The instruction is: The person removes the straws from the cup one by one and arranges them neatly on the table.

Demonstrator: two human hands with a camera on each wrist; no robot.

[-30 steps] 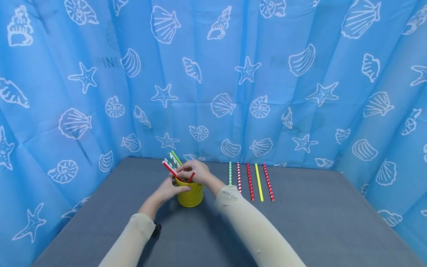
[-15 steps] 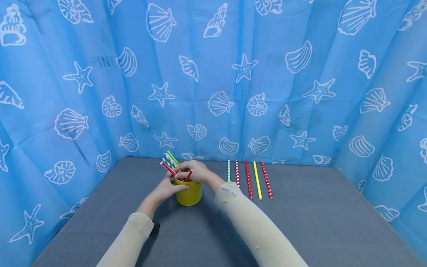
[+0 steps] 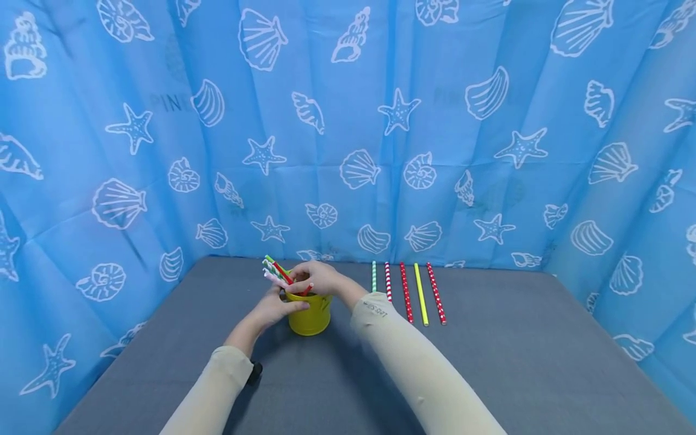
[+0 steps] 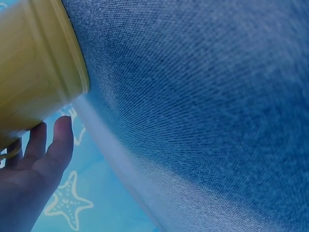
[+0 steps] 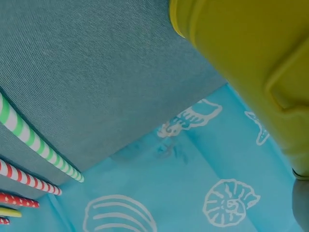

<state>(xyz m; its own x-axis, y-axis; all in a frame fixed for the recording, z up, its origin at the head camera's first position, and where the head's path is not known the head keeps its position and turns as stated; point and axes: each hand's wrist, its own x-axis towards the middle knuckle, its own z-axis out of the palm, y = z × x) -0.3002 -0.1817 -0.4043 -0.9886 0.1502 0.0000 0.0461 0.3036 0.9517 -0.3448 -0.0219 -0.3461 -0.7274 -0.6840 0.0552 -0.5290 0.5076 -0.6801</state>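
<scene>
A small yellow bucket stands on the grey-covered table with several paper straws leaning out to the left. Those straws are red, green, white and patterned. My left hand holds the bucket at its left side, thumb across the front near the rim and fingers round the far side; those fingers show beside the bucket in the left wrist view. Over the bucket's mouth, my right hand pinches a red straw, whose end pokes out below the fingers. The straws' lower parts are hidden inside.
To the right lies a row of several straws: green-striped, red-striped, red dotted, yellow and another red dotted one. A blue shell-print curtain hangs behind the table.
The straw tops in the bucket have shifted, and a red one now lies among the others rather than in front. The red end at my right hand has dipped lower. My left hand keeps its place.
</scene>
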